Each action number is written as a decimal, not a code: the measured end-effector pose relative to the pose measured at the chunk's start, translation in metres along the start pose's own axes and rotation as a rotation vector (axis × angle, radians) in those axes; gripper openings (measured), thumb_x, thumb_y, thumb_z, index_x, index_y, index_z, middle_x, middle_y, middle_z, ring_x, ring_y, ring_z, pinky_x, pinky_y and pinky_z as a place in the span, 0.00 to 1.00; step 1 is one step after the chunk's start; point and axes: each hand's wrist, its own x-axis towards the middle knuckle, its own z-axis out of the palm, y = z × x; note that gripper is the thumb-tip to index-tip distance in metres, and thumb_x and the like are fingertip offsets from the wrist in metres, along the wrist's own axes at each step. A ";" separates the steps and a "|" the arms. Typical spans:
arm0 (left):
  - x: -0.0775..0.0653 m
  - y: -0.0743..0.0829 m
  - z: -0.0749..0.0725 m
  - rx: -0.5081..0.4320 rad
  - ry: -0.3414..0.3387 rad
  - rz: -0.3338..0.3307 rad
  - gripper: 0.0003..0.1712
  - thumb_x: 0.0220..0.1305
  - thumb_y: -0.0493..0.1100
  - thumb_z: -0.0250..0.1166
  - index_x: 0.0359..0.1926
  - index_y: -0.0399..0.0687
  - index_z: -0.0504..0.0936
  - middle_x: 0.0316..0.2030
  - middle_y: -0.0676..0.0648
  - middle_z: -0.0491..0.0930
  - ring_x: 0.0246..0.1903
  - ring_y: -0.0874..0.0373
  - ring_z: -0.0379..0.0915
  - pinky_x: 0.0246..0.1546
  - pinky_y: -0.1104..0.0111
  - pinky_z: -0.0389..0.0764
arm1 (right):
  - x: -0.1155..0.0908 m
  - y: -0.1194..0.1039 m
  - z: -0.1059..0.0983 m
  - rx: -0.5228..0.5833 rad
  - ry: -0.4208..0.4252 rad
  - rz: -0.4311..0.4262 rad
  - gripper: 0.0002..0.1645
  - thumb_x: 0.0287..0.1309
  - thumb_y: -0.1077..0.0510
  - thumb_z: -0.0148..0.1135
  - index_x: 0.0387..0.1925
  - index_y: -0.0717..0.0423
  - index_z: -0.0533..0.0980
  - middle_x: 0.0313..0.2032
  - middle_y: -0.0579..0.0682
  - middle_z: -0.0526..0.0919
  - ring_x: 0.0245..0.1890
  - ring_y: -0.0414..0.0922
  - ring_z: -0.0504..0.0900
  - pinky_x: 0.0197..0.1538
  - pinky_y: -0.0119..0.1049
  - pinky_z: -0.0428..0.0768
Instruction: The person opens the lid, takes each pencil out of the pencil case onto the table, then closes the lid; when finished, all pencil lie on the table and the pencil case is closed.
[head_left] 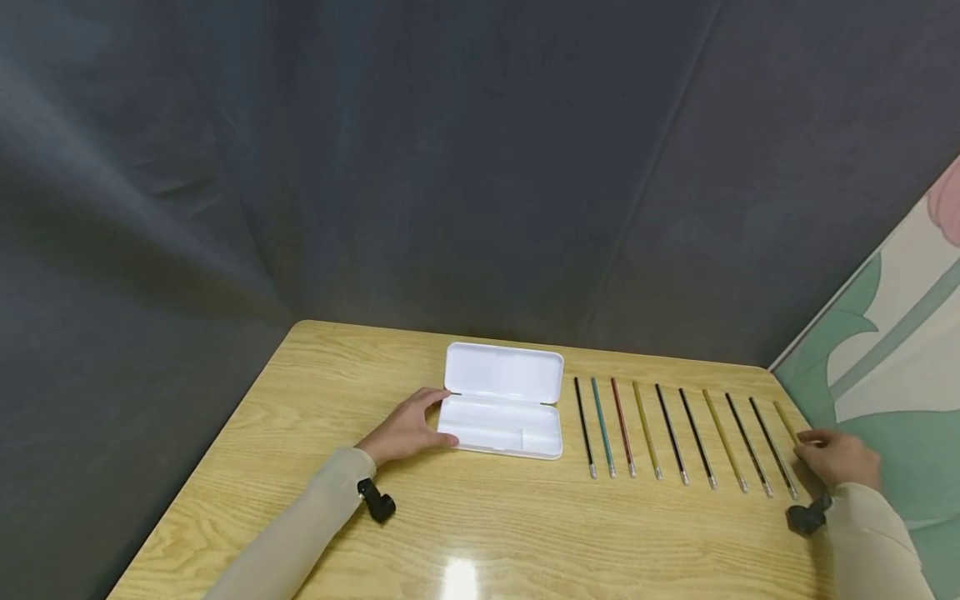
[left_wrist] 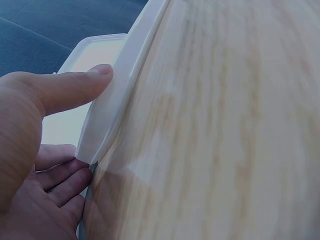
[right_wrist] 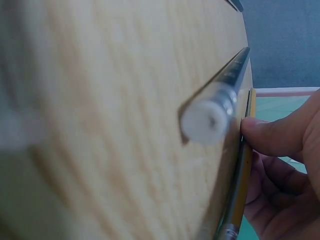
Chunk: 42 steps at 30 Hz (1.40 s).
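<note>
A white pencil case [head_left: 480, 423] lies open on the table, its lid [head_left: 504, 372] tipped back toward the curtain. My left hand [head_left: 405, 431] holds the case by its left end. In the left wrist view, the thumb presses the long wall [left_wrist: 112, 102] while the other fingers bend around the end corner. At the far right, my right hand [head_left: 840, 460] pinches a yellow pencil [head_left: 785, 419] between thumb and fingers. The right wrist view shows this yellow pencil [right_wrist: 243, 175] close along the tabletop, beside a dark pencil [right_wrist: 235, 72] with a white eraser.
Several pencils, among them a teal pencil [head_left: 603, 425], a red pencil [head_left: 622, 425] and a dark pencil [head_left: 671, 433], lie in a spaced row between the case and my right hand. A dark curtain [head_left: 480, 167] hangs behind the wooden table [head_left: 570, 542]. A patterned panel [head_left: 900, 375] borders the right side.
</note>
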 end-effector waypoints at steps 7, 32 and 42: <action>0.000 -0.002 0.001 0.006 -0.001 -0.005 0.52 0.50 0.63 0.78 0.74 0.59 0.68 0.74 0.49 0.65 0.76 0.47 0.59 0.73 0.47 0.66 | -0.002 -0.001 0.000 0.015 -0.013 0.018 0.26 0.63 0.53 0.56 0.51 0.73 0.77 0.41 0.73 0.84 0.41 0.72 0.79 0.48 0.63 0.66; 0.000 -0.003 0.001 0.013 0.002 0.008 0.53 0.50 0.65 0.78 0.74 0.58 0.68 0.74 0.49 0.66 0.75 0.47 0.60 0.73 0.47 0.67 | -0.003 -0.015 -0.018 0.102 0.027 0.034 0.33 0.71 0.42 0.53 0.56 0.68 0.78 0.49 0.73 0.83 0.47 0.72 0.77 0.47 0.60 0.69; 0.000 -0.002 0.001 0.009 -0.006 0.001 0.52 0.50 0.64 0.78 0.74 0.57 0.68 0.74 0.49 0.65 0.75 0.47 0.60 0.73 0.47 0.67 | -0.001 -0.056 -0.024 0.175 0.119 -0.012 0.32 0.71 0.40 0.55 0.54 0.64 0.81 0.24 0.18 0.76 0.25 0.16 0.66 0.38 0.45 0.72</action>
